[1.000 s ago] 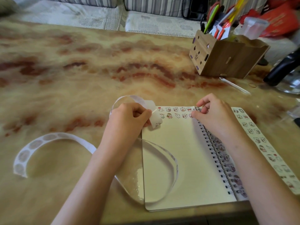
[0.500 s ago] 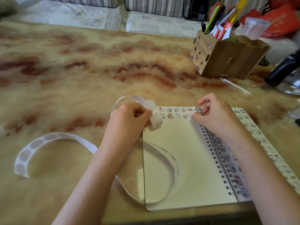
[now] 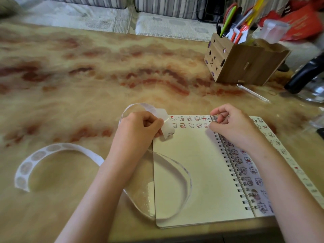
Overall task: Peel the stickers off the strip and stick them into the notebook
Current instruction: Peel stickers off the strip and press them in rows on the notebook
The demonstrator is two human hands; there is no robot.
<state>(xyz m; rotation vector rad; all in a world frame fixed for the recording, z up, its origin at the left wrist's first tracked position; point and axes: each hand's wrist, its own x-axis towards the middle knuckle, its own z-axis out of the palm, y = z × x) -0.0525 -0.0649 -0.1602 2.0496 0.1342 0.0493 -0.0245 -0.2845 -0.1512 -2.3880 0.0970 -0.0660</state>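
Strip (image 3: 169, 128) between fingertips of left hand (image 3: 138, 128), over notebook (image 3: 192, 163)

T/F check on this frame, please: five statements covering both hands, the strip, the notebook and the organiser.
1. The left hand grips the sticker strip. True.
2. Two rows of stickers run along the top of the notebook's left page. True.
3. The notebook is closed. False: it lies open on the table, with the spiral binding showing.
4. The wooden organiser stands on the notebook. False: it stands on the table beyond the notebook, apart from it.
5. The right hand rests on the strip's loose end at far left. False: it is at the top of the spiral binding.
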